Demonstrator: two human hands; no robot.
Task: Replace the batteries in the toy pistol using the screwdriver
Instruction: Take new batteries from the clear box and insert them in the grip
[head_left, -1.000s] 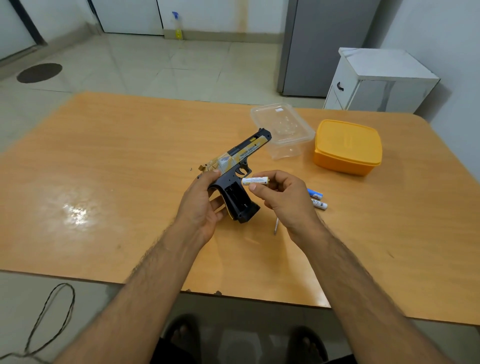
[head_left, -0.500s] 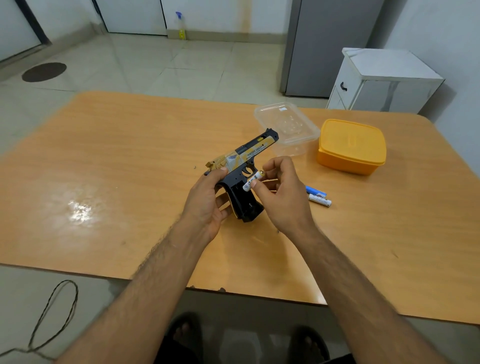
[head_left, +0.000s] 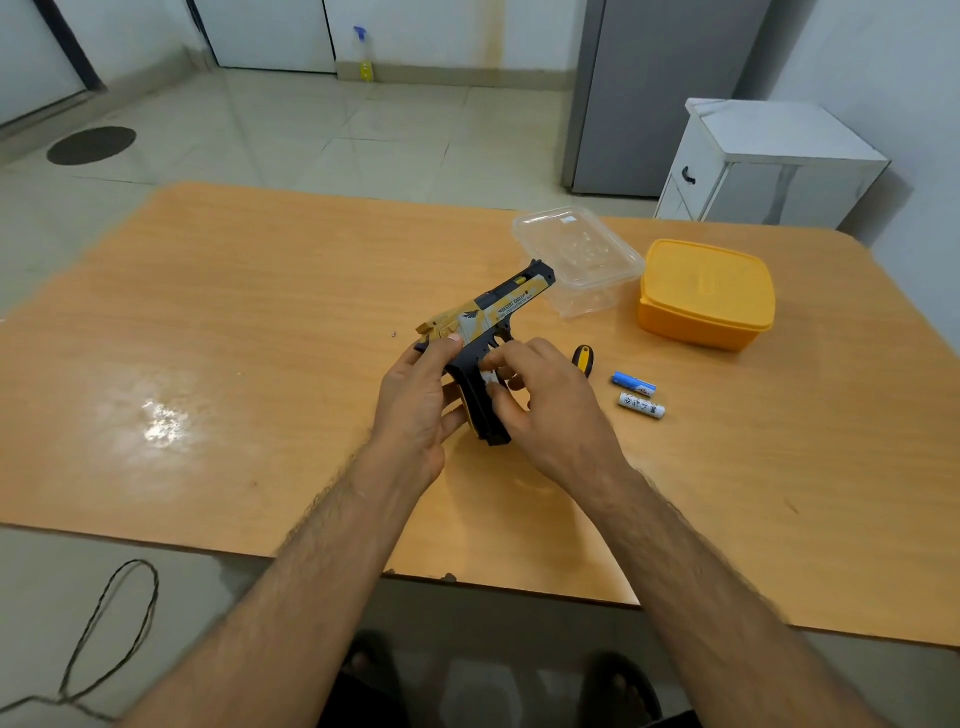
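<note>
Head view, from where I stand: the left hand (head_left: 415, 400) grips the toy pistol (head_left: 488, 332) above the desk (head_left: 260, 338), muzzle pointing away to the right. Its right hand (head_left: 545, 405) pinches a white battery (head_left: 488, 378) against the black grip. Just beside lies the screwdriver (head_left: 583, 359) handle; a blue battery (head_left: 632, 382) and another white one (head_left: 642, 406) rest nearby.
</note>
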